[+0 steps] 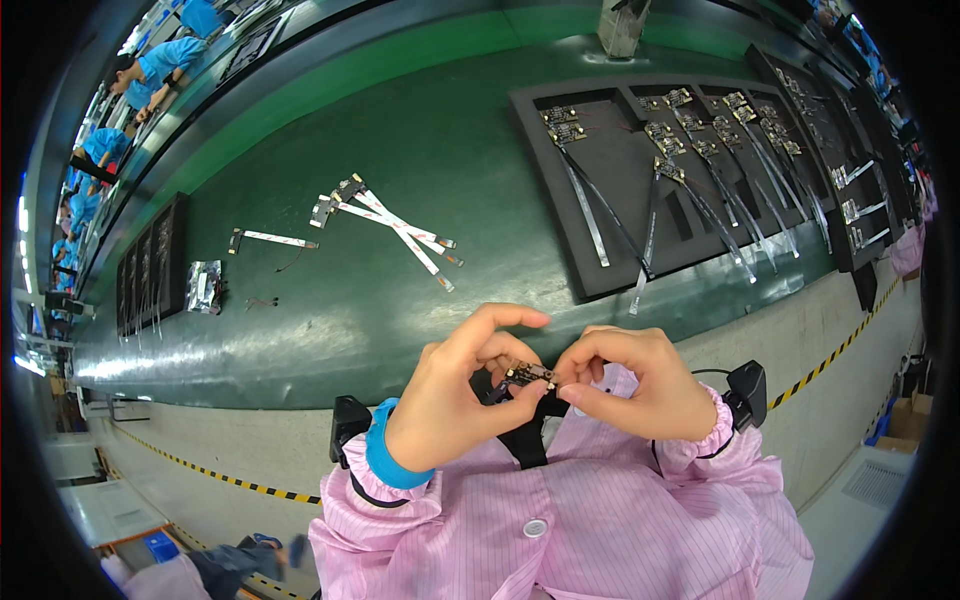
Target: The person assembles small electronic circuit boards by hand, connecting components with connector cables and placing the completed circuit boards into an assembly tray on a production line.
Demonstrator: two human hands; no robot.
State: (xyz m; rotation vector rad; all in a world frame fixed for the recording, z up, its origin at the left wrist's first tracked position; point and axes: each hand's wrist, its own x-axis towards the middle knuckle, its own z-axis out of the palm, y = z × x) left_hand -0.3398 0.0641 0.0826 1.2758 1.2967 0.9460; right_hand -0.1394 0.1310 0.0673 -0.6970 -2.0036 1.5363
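Note:
My left hand (462, 385) is closed on a small circuit board (528, 374), gripping it between thumb and fingers just off the bench's near edge. At the board's right end, the fingertips of my right hand (635, 380) are pinched together; whatever they grip there is too small to make out. A blue band (385, 450) circles my left wrist. Ahead on the green bench, several boards with white ribbon cables (400, 225) lie crossed over one another. Left of them lies a single board with a white ribbon cable (275, 239).
A black foam tray (590, 230) at the right holds several boards with dangling flat cables. Another dark tray (172, 250) stands far left, beside a silvery bag (205, 287). Small wired parts (262, 303) lie near it. People in blue (165, 70) work beyond the bench.

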